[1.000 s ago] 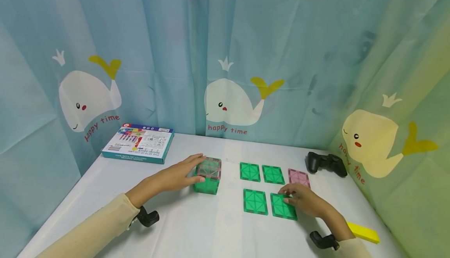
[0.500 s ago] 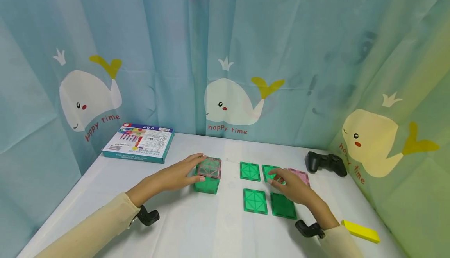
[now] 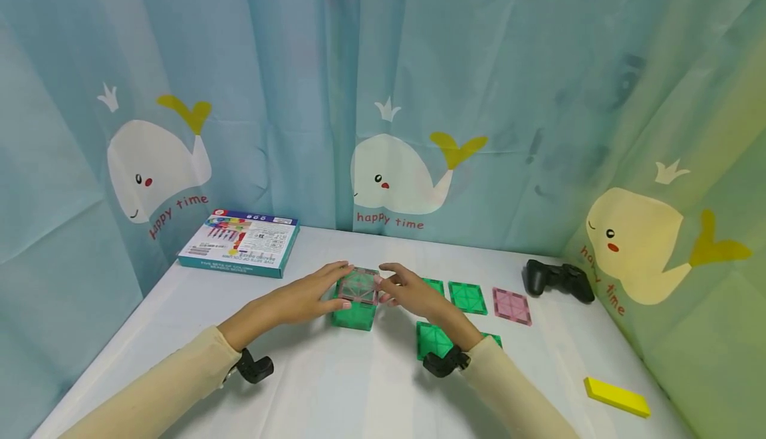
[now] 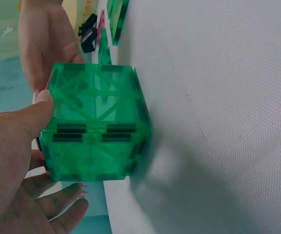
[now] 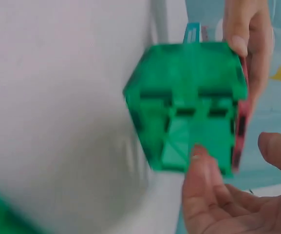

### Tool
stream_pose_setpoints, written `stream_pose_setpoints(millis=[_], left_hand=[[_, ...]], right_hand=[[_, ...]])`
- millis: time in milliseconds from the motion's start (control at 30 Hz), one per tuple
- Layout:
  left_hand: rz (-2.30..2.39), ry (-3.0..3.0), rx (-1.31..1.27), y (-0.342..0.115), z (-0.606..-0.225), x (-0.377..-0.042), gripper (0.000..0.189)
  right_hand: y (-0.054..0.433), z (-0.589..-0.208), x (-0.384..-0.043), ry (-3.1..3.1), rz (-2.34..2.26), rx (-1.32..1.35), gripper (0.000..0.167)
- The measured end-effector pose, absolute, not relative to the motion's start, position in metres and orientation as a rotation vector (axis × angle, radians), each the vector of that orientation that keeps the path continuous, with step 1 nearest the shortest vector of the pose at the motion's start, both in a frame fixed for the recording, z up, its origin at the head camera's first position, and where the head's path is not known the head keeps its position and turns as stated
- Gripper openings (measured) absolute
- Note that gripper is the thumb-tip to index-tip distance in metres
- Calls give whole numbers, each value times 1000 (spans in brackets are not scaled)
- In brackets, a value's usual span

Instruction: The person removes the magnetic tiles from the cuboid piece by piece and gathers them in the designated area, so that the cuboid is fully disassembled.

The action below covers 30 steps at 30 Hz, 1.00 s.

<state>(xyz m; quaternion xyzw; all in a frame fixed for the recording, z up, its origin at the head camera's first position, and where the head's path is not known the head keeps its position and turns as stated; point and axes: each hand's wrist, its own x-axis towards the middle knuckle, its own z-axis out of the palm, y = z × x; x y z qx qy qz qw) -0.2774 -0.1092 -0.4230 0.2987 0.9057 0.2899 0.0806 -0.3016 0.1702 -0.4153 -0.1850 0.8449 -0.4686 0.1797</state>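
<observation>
A green magnetic-tile cube [image 3: 353,316] stands on the white table, with a pink tile [image 3: 358,285] on top. My left hand [image 3: 302,298] holds it from the left, thumb at the near edge and index finger at the far edge. Over on its right side is my right hand [image 3: 413,292], fingers bent loosely. In the right wrist view, that hand's fingertips [image 5: 198,156] lie in front of a green face, and the thumb stands apart from the cube; whether the fingertips touch is unclear. The left wrist view shows two green faces of the cube [image 4: 94,97].
Several flat green tiles [image 3: 468,298] lie right of the cube, some partly hidden by my right arm. Beside them is a pink tile [image 3: 511,306]. A black game controller [image 3: 558,281], a yellow block [image 3: 616,397] and a boxed set [image 3: 239,243] lie farther out. Curtains [image 3: 299,93] enclose the table.
My right hand has moved left, from above the flat green tiles to the cube's right side. My left hand has stayed at the cube. The flat tiles lie as before.
</observation>
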Motion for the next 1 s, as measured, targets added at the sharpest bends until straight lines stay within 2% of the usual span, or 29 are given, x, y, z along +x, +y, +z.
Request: stream_pose_setpoints(millis=[367,700,1000], left_hand=[[830,2700,877,-108,-418,-279,79],[829,2700,869,-109,-419,-280,76],[839,2686,871,-110,-420,-281,77]], right_hand=[[151,-415,-297,2420,-1363,-597,65],[150,-427,-293,2611,-1316,-793,49],[160,-426,-295,2593,-1390,-823,41]])
